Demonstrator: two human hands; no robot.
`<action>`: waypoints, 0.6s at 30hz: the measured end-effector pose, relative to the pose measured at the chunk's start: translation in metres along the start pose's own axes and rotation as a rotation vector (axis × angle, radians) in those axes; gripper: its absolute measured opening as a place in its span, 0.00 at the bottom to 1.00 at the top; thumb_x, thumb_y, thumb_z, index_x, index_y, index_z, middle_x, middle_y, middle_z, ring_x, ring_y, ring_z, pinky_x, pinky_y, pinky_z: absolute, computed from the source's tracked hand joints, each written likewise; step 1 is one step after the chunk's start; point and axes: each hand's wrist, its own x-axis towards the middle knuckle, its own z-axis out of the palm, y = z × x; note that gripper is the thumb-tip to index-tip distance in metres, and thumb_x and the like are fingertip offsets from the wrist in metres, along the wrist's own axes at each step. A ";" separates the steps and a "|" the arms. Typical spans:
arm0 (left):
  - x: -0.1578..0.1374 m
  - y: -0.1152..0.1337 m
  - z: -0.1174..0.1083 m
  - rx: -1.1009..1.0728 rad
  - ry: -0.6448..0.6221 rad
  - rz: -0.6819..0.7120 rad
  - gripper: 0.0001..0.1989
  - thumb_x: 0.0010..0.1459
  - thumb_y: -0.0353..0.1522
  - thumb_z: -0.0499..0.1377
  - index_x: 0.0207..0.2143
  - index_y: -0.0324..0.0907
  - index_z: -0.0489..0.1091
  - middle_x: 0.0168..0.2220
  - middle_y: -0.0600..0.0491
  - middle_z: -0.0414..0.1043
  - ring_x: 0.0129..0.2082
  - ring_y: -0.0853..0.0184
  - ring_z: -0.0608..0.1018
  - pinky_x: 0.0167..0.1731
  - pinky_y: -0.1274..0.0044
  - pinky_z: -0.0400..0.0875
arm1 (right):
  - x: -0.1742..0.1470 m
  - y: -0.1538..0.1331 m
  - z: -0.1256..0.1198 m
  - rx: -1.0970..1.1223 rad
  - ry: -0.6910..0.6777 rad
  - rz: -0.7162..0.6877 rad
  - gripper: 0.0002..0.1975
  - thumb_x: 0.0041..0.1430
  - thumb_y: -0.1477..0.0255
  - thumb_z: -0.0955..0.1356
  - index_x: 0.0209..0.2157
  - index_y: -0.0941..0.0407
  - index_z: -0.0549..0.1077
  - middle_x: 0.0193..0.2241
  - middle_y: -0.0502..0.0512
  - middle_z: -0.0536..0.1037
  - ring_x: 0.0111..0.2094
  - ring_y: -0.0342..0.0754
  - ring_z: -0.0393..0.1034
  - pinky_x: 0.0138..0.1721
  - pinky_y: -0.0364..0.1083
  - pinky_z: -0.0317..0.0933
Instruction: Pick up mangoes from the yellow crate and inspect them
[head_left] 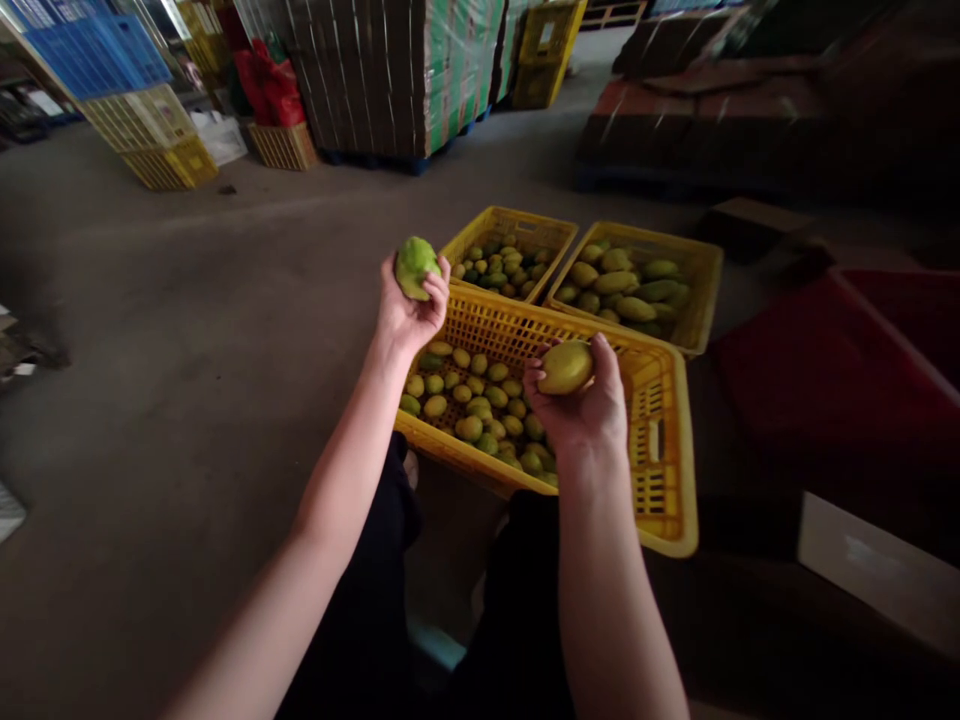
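Note:
Raised at the left rim of a large yellow crate [660, 520], my left hand [409, 318] is closed around a lumpy green mango [416, 267]. A smoother, yellowish mango [566, 368] rests in the curled fingers of my right hand [589, 415], above the right part of the same crate. Many small yellow and green mangoes [480, 395] lie inside it, mostly toward the left and middle. My right hand and forearm hide part of the crate's inside.
Behind the large crate stand two smaller crates, one with small mangoes [502, 268], the other with larger mangoes [619, 285]. A red container [832, 370] and a pale box [877, 570] sit at right. Wrapped pallet stacks [367, 75] and stacked crates [154, 125] stand farther back.

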 end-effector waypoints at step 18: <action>-0.028 -0.075 0.011 0.199 0.107 -0.021 0.19 0.55 0.47 0.57 0.34 0.40 0.72 0.24 0.53 0.72 0.20 0.70 0.74 0.17 0.79 0.67 | -0.024 -0.004 0.017 -0.323 0.196 -0.392 0.22 0.46 0.50 0.72 0.31 0.55 0.71 0.21 0.44 0.71 0.20 0.42 0.64 0.21 0.42 0.57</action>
